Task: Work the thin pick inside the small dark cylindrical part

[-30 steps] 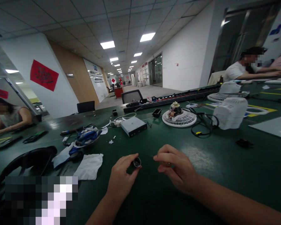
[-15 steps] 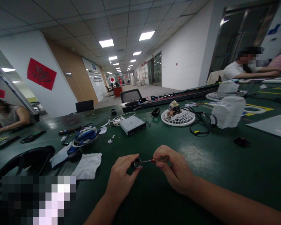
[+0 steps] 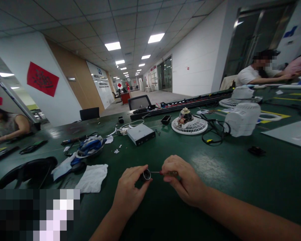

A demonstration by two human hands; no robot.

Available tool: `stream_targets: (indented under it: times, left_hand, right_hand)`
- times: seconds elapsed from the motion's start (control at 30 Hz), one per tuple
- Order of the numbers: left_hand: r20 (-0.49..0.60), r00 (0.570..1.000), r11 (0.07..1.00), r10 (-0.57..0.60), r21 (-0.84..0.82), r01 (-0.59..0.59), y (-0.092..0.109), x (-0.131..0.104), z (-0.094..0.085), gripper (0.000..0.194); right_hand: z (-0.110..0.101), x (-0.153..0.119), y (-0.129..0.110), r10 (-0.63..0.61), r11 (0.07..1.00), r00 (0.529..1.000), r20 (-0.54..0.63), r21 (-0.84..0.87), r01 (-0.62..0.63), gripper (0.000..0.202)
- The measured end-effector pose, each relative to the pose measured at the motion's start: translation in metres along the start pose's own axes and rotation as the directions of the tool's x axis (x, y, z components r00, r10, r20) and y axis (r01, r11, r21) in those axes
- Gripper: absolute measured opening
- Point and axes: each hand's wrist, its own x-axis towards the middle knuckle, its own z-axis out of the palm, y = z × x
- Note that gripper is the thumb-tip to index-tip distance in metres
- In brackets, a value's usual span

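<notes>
Between thumb and fingers, my left hand (image 3: 130, 185) pinches a small round part (image 3: 146, 174) with a silvery rim and a dark hollow inside. Its exact kind is too small to make out. My right hand (image 3: 182, 179) is closed around the handle of a screwdriver (image 3: 169, 173), reddish near the shaft and amber behind. The thin shaft points left, its tip at the right side of the round part's rim; whether it touches is unclear. Both hands are above the green table (image 3: 165, 214).
Beyond my hands are a grey disc drive (image 3: 141, 134), a white fan grille with a motor (image 3: 189, 125), a white housing (image 3: 243, 119) and black cables (image 3: 212, 134). A white cloth (image 3: 92, 179) and a bowl of blue cloth (image 3: 91, 147) lie left. People sit at both sides.
The screwdriver has shifted slightly left, and its tip has moved from inside the round part's opening to its rim. The round part's opening faces me a little more. Both grips remain.
</notes>
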Motion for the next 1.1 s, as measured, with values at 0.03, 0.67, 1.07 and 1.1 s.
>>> stream_targets:
  times: [0.03,0.67,1.07,1.1]
  left_hand:
    - [0.009,1.0,1.0,-0.002,0.002,0.002,0.0,0.0,0.0,0.041]
    - [0.098,0.977,0.98,0.188,-0.089,-0.18,0.012,-0.001,0.002,0.041]
    - [0.087,0.977,0.975,0.194,-0.126,-0.183,0.013,-0.001,0.003,0.04]
    - [0.082,0.979,0.975,0.185,-0.135,-0.174,0.013,-0.001,0.003,0.041]
  right_hand:
    - [-0.001,-0.001,0.0,-0.018,1.0,0.999,-0.042,0.011,0.019,0.005]
    - [0.016,0.0,0.008,0.272,0.957,0.911,0.311,-0.182,-0.224,0.004]
    - [0.015,0.001,0.006,0.272,0.96,0.933,0.238,-0.141,-0.244,0.011]
    - [0.014,0.002,0.007,0.262,0.962,0.933,0.245,-0.141,-0.233,0.01]
